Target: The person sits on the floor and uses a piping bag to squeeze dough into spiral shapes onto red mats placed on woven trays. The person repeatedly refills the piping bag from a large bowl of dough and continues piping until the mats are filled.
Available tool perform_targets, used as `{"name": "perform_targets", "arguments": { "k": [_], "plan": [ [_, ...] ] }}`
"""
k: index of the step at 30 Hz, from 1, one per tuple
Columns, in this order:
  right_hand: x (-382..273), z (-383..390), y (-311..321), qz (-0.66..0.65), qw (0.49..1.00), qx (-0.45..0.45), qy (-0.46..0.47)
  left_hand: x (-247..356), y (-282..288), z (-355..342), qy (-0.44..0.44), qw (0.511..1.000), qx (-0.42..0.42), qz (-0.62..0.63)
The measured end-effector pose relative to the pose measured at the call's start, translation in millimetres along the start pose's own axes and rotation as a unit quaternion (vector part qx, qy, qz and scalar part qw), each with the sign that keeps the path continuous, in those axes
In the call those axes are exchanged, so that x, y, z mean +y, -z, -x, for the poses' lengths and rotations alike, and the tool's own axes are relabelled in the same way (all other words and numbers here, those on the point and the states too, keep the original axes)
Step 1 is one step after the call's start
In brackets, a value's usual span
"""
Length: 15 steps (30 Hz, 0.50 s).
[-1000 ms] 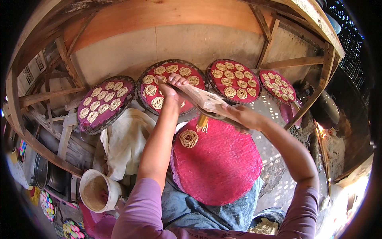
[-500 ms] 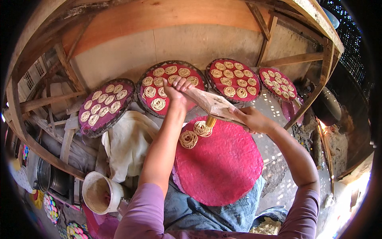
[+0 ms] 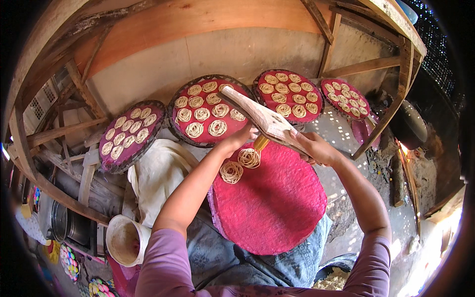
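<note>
A pale wooden hand press (image 3: 267, 120) slants over a round red cloth-covered tray (image 3: 277, 203) at my lap. My right hand (image 3: 319, 148) is closed around its lower right end. My left hand (image 3: 240, 139) is under the press's middle, beside its brass-coloured tube (image 3: 261, 143). The wood partly hides the left fingers, so their grip cannot be told. The press's upper left end is free of any hand. Two coiled nests of pale dough strands lie on the tray's far left part, one nest (image 3: 249, 158) just below the tube and another nest (image 3: 231, 172) beside it.
Beyond stand several round trays with nests on red or purple cloth: a left tray (image 3: 117, 162), a middle tray (image 3: 200, 144), and two to the right. A white bucket (image 3: 143, 242) and beige cloth (image 3: 161, 171) are at left. Wooden framing (image 3: 363, 67) surrounds the area; a dark pan (image 3: 413, 126) stands right.
My left hand has let go of the press's upper left end and moved down beneath it, near the tube. My right hand keeps its hold.
</note>
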State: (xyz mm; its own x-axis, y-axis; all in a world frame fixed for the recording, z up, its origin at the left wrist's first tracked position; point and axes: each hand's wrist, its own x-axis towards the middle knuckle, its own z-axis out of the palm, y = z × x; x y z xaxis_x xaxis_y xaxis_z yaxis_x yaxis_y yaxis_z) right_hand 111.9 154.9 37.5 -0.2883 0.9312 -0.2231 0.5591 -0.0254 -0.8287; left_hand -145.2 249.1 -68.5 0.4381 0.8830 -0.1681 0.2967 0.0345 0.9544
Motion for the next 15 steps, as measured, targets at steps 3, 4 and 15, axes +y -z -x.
{"name": "perform_targets", "arguments": {
  "k": [3,4,15],
  "plan": [
    [4,-6,-3,0.009,1.000,0.023,0.014,3,-2,-2,-0.001,0.999,-0.026,0.024],
    [5,-9,-5,0.018,0.999,0.030,0.015,5,-2,-1,0.006,0.999,-0.035,0.018],
    [12,-23,-5,0.020,0.999,0.031,0.028,-13,10,5,-0.001,0.999,-0.024,-0.020]
  ]
}}
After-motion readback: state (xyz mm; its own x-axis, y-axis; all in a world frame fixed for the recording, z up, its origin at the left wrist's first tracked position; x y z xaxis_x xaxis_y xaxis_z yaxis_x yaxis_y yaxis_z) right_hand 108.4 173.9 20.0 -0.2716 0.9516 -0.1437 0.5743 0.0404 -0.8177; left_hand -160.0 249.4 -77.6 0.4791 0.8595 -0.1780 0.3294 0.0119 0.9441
